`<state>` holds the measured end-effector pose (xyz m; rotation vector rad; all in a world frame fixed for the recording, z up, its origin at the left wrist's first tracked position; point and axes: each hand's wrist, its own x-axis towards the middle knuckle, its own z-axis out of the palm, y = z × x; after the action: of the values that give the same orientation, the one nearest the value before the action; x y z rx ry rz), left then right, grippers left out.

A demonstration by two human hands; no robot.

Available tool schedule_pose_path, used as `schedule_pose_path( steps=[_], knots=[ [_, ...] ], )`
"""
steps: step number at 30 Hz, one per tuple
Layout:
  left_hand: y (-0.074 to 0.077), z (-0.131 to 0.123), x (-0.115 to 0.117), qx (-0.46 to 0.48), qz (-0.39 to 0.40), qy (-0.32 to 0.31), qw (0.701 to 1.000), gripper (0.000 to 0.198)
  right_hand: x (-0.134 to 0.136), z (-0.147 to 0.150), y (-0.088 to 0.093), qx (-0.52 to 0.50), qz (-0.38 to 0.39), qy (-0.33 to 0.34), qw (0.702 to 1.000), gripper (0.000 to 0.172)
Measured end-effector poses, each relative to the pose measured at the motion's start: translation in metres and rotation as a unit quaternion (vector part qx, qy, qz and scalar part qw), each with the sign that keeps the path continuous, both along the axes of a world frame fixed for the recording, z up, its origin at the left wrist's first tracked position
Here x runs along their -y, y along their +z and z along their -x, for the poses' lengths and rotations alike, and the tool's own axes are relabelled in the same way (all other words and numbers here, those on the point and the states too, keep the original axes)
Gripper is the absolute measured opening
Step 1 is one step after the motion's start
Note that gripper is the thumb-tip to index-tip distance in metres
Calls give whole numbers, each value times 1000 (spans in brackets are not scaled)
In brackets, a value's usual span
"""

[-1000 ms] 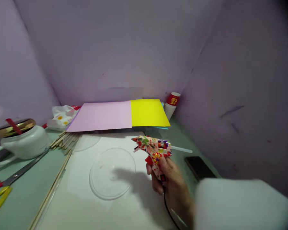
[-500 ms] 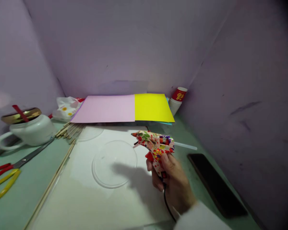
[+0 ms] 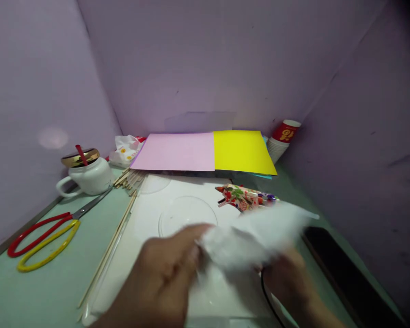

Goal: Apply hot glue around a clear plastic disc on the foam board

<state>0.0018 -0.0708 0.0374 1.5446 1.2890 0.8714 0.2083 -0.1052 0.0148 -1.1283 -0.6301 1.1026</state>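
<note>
Tissue (image 3: 225, 248), white and blurred, is pinched between thumb and fingers of the closed left hand (image 3: 167, 269), spreading in front of the floral hot-glue gun (image 3: 241, 197). Below, the blurred right hand (image 3: 290, 278) holds the gun, fingers mostly hidden. Its nozzle points left above the white board (image 3: 143, 218); a smartphone (image 3: 348, 273) lies to the right.

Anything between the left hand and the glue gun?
Yes: a blurred white sheet, pinched in the left hand, hides the lower part of the glue gun and part of the right hand. Can't tell whether it touches the gun.
</note>
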Motion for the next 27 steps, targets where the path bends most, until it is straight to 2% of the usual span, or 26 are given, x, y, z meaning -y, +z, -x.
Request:
schedule_pose_path(
  steps=[1,3,4,6,9,14,18,21,23,24,27],
  knots=[
    [6,-5,-13,24,33,-13,999,22,0,-1,0,6,-4,-4,1000,33],
    [7,-12,-37,94,123,-16,988,24,1,-2,0,27,-12,2,1000,32],
    [4,-13,-46,129,151,7,980,25,2,-2,-1,41,-15,7,999,33],
    [-8,-12,-56,154,158,61,973,29,5,-1,-3,78,-14,30,996,34],
    [-23,-9,-57,131,116,107,979,34,8,2,-5,143,4,76,987,39],
    [-27,-11,-48,38,100,85,991,31,6,5,-11,212,25,142,967,45],
    [-29,-14,-45,21,118,43,992,34,2,5,-16,214,46,139,966,45],
    [-25,-6,-52,18,115,60,991,31,0,3,-14,220,47,129,966,45],
    [-18,8,-62,-9,73,124,990,25,0,1,-12,223,46,104,968,44],
    [-14,17,-69,-31,23,173,984,22,0,1,-10,223,45,93,969,44],
    [-4,43,-88,-128,-151,295,935,20,-1,0,-10,219,43,86,971,43]
  ],
)
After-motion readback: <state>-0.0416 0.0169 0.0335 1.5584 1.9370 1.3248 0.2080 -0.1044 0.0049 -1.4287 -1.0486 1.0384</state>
